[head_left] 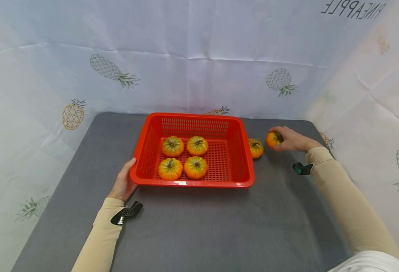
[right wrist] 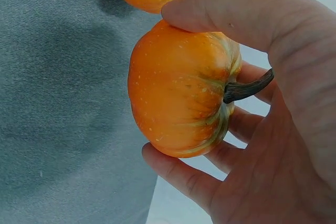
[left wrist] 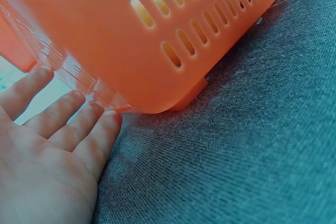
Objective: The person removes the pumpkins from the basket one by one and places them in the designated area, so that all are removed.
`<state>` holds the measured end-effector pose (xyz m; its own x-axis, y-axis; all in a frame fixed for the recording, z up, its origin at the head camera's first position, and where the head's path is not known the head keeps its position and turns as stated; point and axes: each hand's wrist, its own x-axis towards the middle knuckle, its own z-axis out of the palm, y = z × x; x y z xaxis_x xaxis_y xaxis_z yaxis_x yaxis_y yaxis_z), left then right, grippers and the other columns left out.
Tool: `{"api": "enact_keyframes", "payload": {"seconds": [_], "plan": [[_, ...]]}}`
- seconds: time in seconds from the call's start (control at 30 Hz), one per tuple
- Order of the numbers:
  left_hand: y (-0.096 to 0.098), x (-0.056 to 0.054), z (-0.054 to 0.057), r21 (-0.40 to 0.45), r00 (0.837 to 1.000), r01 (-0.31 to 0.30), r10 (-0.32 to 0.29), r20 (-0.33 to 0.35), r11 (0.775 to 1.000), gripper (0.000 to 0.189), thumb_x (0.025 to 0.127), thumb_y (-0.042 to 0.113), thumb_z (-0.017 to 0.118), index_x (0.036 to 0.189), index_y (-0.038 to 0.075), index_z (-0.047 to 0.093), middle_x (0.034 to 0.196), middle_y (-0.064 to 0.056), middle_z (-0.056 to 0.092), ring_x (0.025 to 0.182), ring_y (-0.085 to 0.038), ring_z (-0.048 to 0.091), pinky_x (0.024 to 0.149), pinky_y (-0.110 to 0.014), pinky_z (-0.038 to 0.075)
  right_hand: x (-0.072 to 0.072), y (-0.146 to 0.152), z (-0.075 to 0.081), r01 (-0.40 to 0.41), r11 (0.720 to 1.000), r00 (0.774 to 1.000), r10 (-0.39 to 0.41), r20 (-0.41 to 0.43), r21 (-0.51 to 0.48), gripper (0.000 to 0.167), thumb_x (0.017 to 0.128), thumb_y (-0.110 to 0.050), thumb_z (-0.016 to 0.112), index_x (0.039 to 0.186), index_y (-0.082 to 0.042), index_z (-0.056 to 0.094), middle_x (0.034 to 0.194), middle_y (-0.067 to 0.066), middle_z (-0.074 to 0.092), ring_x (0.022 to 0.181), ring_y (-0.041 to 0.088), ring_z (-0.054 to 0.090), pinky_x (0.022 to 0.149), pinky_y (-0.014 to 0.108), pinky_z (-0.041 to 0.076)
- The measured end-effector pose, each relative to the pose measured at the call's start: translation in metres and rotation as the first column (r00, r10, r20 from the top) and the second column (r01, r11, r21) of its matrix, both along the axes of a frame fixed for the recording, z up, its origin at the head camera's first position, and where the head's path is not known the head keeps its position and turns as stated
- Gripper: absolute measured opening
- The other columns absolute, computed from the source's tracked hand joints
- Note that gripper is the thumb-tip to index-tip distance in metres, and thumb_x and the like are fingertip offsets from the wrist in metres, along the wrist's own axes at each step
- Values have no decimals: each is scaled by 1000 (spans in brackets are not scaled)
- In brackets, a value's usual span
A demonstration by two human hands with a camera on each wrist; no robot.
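Observation:
My right hand [head_left: 289,139] grips a small orange pumpkin [right wrist: 178,90] with thumb and fingers around its sides, its dark stem towards the palm. Just left of it, another pumpkin [head_left: 255,148] sits on the table against the right wall of a red plastic basket [head_left: 192,183]. Inside the basket are several more pumpkins [head_left: 170,169], grouped in its left and middle part. At the basket's front left corner is my left hand [head_left: 123,182]. In the left wrist view its extended fingers [left wrist: 97,140] touch the slotted outer wall.
A dark grey cloth-covered table [head_left: 199,226] lies under everything. White curtains [head_left: 172,30] printed with pineapples hang behind it and on both sides. Each wrist carries a small black camera mount [head_left: 127,213].

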<state>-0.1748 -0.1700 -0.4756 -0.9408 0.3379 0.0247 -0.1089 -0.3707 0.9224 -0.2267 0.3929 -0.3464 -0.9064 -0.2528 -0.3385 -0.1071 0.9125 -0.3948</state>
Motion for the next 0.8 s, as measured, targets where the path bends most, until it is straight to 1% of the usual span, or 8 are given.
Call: {"api": "enact_keyframes", "payload": {"seconds": [0.27, 0.53, 0.8], "plan": [[0, 0, 1, 16, 1000, 8, -8, -3, 1000, 38, 108, 40, 35, 131, 13, 51, 113, 5, 66, 102, -9, 62, 90, -26, 52, 1, 0, -7, 21, 1000, 1000, -21, 22, -4, 74, 88, -18, 69, 150, 1, 34, 140, 30, 37, 113, 41, 44, 91, 51, 46], [0, 0, 2, 8, 1000, 2, -2, 4, 1000, 40, 108, 41, 35, 132, 13, 49, 114, 5, 66, 103, -9, 62, 91, -26, 52, 0, 3, -14, 14, 1000, 999, -13, 34, -24, 72, 89, -18, 68, 150, 1, 34, 142, 29, 38, 116, 41, 44, 93, 52, 45], [0, 0, 3, 7, 1000, 9, -9, 1, 1000, 40, 108, 40, 36, 132, 12, 51, 113, 5, 66, 102, -9, 62, 90, -26, 52, 0, 2, -17, 19, 999, 998, -17, 63, -29, 72, 91, -18, 68, 151, 1, 33, 142, 29, 38, 114, 40, 44, 91, 49, 46]]}}
